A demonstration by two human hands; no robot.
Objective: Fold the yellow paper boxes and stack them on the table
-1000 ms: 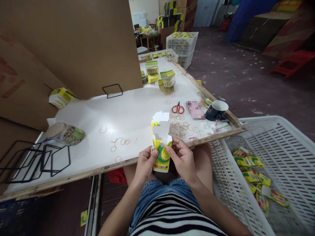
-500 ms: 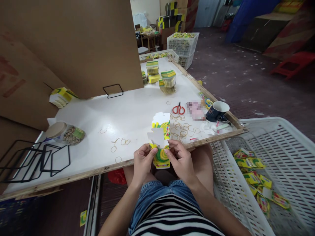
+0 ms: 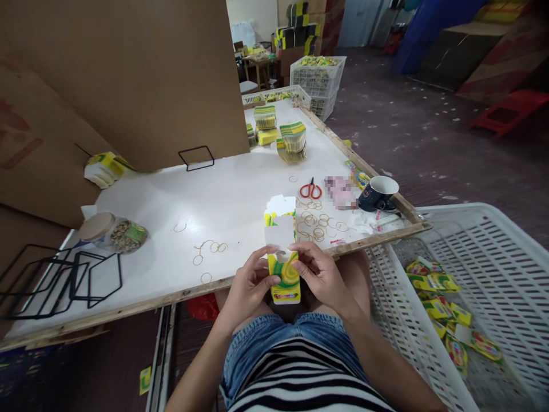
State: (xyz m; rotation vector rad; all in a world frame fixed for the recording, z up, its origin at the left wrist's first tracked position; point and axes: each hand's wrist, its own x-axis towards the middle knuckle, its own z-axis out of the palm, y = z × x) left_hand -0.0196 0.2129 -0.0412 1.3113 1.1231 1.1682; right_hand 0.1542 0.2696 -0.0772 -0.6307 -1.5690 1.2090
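A small yellow and green carton (image 3: 283,277) is held upright over my lap, just off the table's front edge, with a white flap standing up at its top. My left hand (image 3: 253,280) pinches its left side between thumb and fingers. On the right side, my right hand (image 3: 319,274) grips the carton near its top. Behind it on the table lie more flat cartons (image 3: 281,205) with white flaps. Rubber bands (image 3: 318,233) are scattered to their right, near red-handled scissors (image 3: 310,189).
A dark mug (image 3: 378,193) stands at the table's right corner. A white crate (image 3: 484,229) at the right holds several cartons. Bundled cartons (image 3: 293,140) sit farther back. At left are a jar (image 3: 124,234) and black wire frames (image 3: 96,280); tall cardboard (image 3: 171,80) rises behind.
The carton has moved slightly down and right, and its body looks fuller and more squared. Both hands have shifted on it, the left thumb now lower on its front.
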